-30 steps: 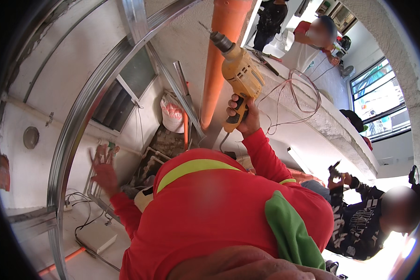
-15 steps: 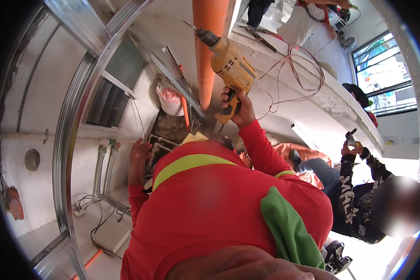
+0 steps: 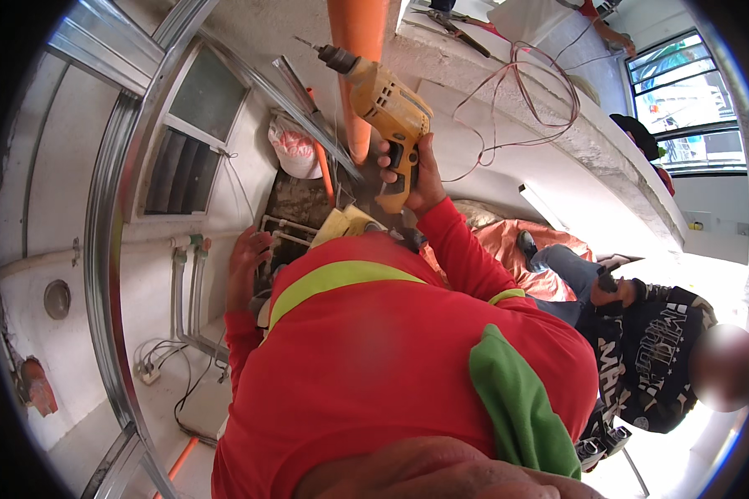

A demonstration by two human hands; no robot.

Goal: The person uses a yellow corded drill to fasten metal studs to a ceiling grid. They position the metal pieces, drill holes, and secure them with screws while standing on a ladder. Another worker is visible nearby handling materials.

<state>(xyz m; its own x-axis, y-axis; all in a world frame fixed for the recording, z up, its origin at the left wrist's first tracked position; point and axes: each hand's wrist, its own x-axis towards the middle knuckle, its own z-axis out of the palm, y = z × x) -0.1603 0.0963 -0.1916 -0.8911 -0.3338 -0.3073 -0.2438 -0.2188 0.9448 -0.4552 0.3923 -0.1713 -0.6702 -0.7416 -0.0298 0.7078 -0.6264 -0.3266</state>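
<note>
My right hand (image 3: 425,180) is wrapped round the handle of a yellow power drill (image 3: 393,106). The drill is raised in front of me, its dark chuck and thin bit tilted up to the left, near an orange pipe (image 3: 359,50). My left hand (image 3: 249,254) is at my left side, by the white wall and thin white pipes. Its fingers are loosely bent and apart, with nothing seen in them. My red sleeves and torso, with a yellow-green band, hide what lies just below.
Metal framing (image 3: 108,249) stands close at my left. A white sack (image 3: 295,151) leans in the corner. Looped cable (image 3: 576,108) and pliers (image 3: 453,33) are by the concrete ledge at upper right. A co-worker in black (image 3: 653,358) is close on my right, by an orange tarp (image 3: 549,241).
The drill in my right hand appears a little further left as the view shifts. The co-worker on the right has lowered their raised hands. My left hand stays much the same.
</note>
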